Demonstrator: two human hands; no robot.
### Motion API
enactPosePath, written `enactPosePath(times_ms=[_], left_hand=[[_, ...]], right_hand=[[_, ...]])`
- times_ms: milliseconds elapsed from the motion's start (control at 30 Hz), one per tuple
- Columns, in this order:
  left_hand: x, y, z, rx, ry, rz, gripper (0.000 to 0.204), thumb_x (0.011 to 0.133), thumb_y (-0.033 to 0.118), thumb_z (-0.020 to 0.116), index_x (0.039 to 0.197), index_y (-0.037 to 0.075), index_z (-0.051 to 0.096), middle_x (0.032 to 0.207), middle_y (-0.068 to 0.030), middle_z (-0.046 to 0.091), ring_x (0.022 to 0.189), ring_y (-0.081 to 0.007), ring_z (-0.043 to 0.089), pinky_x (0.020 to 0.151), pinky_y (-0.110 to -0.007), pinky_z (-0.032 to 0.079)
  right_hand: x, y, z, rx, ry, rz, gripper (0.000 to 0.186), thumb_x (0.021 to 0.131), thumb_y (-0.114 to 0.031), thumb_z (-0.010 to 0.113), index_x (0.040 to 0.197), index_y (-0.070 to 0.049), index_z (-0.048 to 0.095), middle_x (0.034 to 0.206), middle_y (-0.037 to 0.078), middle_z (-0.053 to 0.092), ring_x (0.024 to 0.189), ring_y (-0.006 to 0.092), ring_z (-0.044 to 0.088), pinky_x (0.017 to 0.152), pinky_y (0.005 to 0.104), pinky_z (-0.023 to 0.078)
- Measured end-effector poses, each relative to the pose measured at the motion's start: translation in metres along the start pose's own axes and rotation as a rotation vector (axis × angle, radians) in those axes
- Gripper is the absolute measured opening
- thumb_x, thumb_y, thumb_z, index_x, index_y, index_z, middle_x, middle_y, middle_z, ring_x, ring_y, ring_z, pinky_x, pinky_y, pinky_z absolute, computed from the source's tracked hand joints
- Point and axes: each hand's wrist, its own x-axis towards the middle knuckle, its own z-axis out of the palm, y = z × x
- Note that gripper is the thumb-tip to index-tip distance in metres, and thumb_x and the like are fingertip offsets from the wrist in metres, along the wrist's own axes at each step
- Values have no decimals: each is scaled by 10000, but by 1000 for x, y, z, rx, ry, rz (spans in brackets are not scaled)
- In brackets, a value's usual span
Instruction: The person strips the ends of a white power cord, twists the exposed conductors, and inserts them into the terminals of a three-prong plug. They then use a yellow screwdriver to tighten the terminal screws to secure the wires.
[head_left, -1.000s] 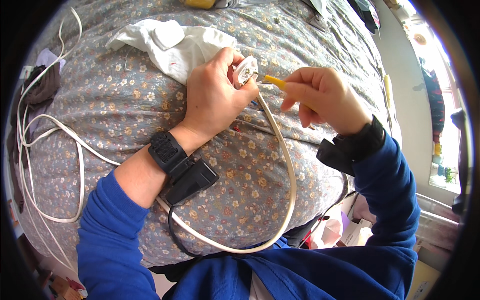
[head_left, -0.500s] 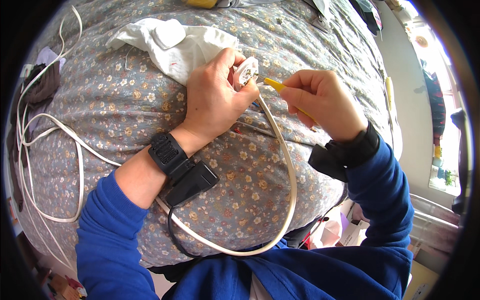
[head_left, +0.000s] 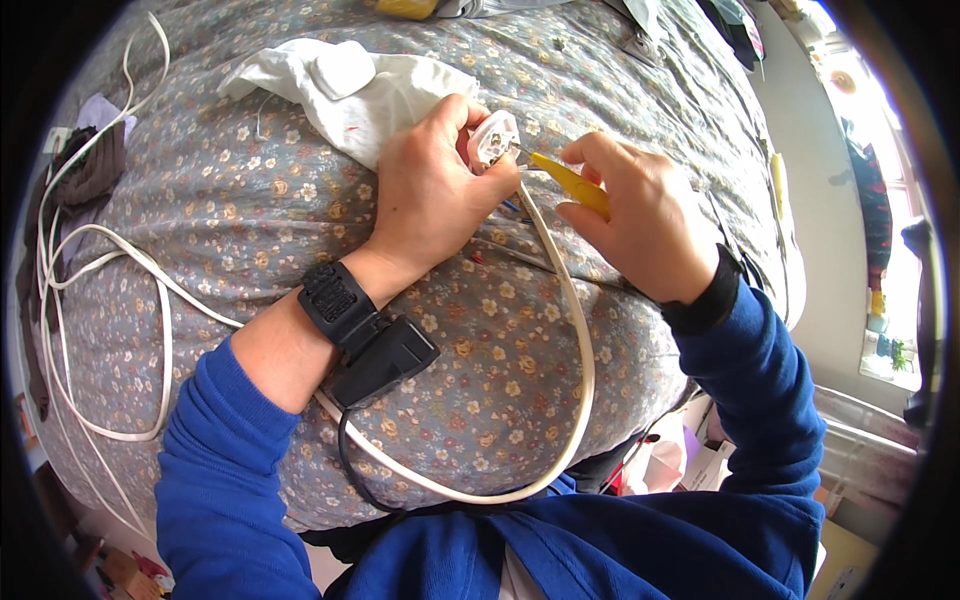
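Observation:
My left hand [head_left: 430,195] is closed on an opened white plug [head_left: 496,134], with small metal parts showing inside. A flat white cable [head_left: 576,330] curves down from below the plug across the floral bedspread [head_left: 520,380]. My right hand [head_left: 640,210] holds a yellow screwdriver [head_left: 566,178], its shaft pointing left at the inside of the plug; whether the tip touches is too small to tell. Behind my left hand lies a white cloth [head_left: 290,70] with a small white rounded-square piece [head_left: 343,70] on it.
Loops of white cable [head_left: 160,330] lie on the left of the bed, beside dark clothing [head_left: 95,165]. A yellow object [head_left: 405,8] is at the far edge. A bright window [head_left: 895,250] and wall are at the right. Bags and boxes [head_left: 660,460] sit below the bed's near-right edge.
My right hand has shifted and rotated, lower on screen, its fingers re-placed along the yellow screwdriver handle, whose tip stays at the plug. My left hand has hardly moved.

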Motion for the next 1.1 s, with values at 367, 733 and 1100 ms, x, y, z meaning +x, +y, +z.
enactPosePath(times_ms=[367,733,1100], left_hand=[[1,0,1,46,19,33,208,841,160,736,955,21,631,763,-9,635,683,-60,557,617,-256,482],[-1,0,-1,-21,-11,13,211,857,157,731,975,25,616,787,0,621,706,-54,542,634,-240,474],[3,-7,-2,-437,-18,-102,246,878,179,755,1013,25,619,862,20,640,761,-31,550,684,-224,488]], right_hand=[[0,-9,7,-246,62,-102,169,902,-140,673,816,-64,550,762,93,589,618,289,672,536,390,542],[8,-1,4,104,-46,62,223,932,-170,676,776,-19,629,645,202,610,649,409,643,582,461,517],[0,7,-22,263,26,82,264,919,22,628,1177,16,683,806,59,628,641,106,529,591,251,445]])
